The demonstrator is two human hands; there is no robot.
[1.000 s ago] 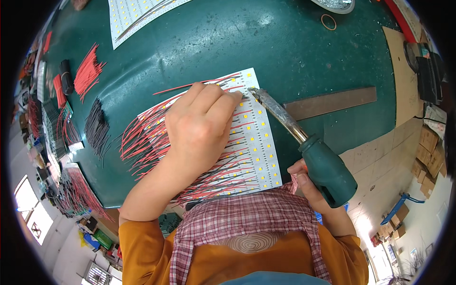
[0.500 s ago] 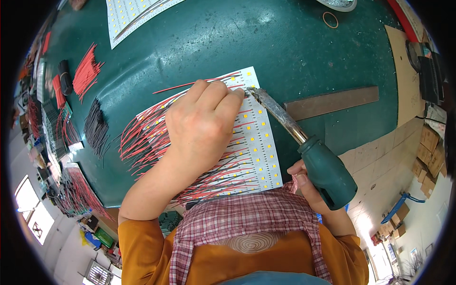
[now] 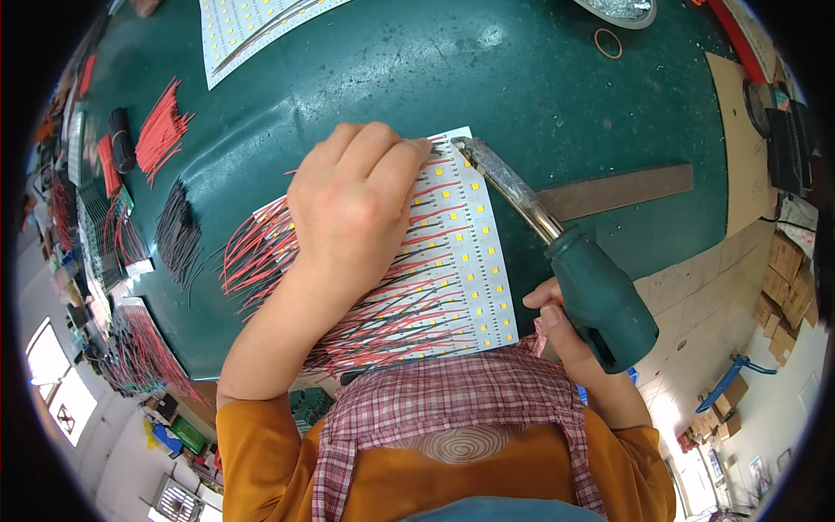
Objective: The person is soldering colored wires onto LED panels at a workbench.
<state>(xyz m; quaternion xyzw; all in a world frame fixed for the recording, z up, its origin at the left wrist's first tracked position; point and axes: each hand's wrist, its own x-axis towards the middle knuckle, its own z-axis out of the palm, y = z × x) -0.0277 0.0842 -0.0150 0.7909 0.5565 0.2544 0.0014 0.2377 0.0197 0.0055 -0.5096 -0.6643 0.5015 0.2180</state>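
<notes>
My left hand (image 3: pixel 352 196) is closed in a pinch over the upper part of a white LED board (image 3: pixel 487 291). At its fingertips a thin wire (image 3: pixel 439 139) lies near the board's top edge; its colour is partly hidden. My right hand (image 3: pixel 570 339) grips a soldering iron (image 3: pixel 600 291) by its green handle. The iron's darkened tip rests at or just above the board's top right corner; contact cannot be made out. Rows of red and black wires (image 3: pixel 383 335) run leftward from the board, some covered by my left hand and forearm.
Loose red wires (image 3: pixel 163 130) and black wires (image 3: pixel 178 230) lie in bundles at left. A brown flat bar (image 3: pixel 617 190) sits right of the board. Another LED board (image 3: pixel 252 35) is at the back, and a metal dish (image 3: pixel 622 9) with a ring (image 3: pixel 608 43) stands far right.
My left hand has shifted up and slightly left along the board. The iron's tip has moved up toward the board's top corner, its handle slightly up too.
</notes>
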